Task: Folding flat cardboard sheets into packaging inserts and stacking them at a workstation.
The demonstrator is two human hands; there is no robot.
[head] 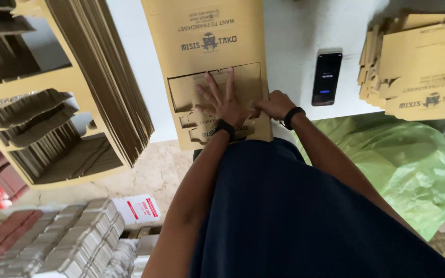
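A flat brown die-cut cardboard sheet [207, 31] lies on the white table [300, 31], its near end over the table edge. My left hand [222, 100] presses flat on the sheet's cut-out panel, fingers spread, a black band on the wrist. My right hand [273, 105] is curled at the sheet's right edge, beside the left hand, pinching the cardboard there. It also wears a black wristband.
A black phone [327, 78] lies on the table right of the sheet. A stack of flat printed cardboard blanks [423, 67] sits at the right. Tall upright stacks of die-cut cardboard [73, 87] stand at the left. A green plastic bag [408, 159] and packs on the floor [63, 242] lie below.
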